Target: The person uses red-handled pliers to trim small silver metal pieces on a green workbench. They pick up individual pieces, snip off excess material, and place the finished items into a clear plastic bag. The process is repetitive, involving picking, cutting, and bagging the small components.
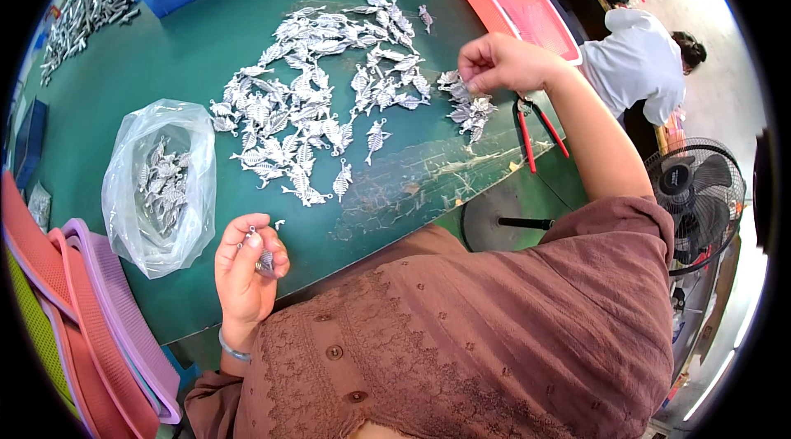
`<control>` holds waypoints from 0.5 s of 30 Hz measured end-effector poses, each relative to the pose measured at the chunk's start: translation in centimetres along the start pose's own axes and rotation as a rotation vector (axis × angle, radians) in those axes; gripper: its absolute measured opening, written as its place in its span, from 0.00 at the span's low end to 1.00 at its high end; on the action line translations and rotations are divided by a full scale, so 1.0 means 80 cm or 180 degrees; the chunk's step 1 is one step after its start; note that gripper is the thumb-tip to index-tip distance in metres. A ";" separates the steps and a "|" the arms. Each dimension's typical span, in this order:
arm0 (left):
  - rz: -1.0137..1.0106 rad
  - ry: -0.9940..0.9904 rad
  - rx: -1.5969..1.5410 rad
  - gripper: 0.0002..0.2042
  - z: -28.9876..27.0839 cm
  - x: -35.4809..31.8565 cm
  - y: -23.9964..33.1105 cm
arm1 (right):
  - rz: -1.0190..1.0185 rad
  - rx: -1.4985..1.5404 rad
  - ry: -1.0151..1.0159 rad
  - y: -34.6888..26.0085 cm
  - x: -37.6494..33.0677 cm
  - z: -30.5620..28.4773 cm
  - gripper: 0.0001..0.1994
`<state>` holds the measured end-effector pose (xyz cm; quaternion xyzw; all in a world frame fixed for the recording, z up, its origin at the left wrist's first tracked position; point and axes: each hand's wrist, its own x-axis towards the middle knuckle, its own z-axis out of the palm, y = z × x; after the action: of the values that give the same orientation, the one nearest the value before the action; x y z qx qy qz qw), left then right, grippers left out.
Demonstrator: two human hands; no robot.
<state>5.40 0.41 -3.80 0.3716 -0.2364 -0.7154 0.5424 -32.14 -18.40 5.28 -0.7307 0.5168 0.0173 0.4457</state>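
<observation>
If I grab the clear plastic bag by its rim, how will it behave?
The bag will likely fold limply, since its thin film is creased. Its bottom would probably sag, as metallic pieces lie heaped inside.

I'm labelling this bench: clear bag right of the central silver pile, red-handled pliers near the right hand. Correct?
Not quite: the head view shows the clear bag left of the central silver pile. The red-handled pliers are near the right hand.

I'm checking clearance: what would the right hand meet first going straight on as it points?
The right hand would probably meet the small heap of silver fish-skeleton charms; depth is unclear, they may already touch.
</observation>
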 end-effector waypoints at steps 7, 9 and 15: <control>0.0004 0.0064 0.0081 0.10 0.003 0.000 0.002 | -0.0132 -0.0910 0.0625 0.019 -0.031 0.018 0.10; -0.0001 0.0096 0.0091 0.10 0.005 -0.001 0.002 | -0.0439 -0.1351 0.0791 0.019 -0.027 0.020 0.12; -0.0001 0.0079 0.0033 0.09 0.003 -0.001 0.001 | -0.1040 -0.1983 0.0762 0.019 -0.017 0.041 0.15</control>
<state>5.26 0.41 -3.55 0.3833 -0.2332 -0.7096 0.5432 -32.51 -15.31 3.04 -0.9010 0.4119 0.0167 0.1352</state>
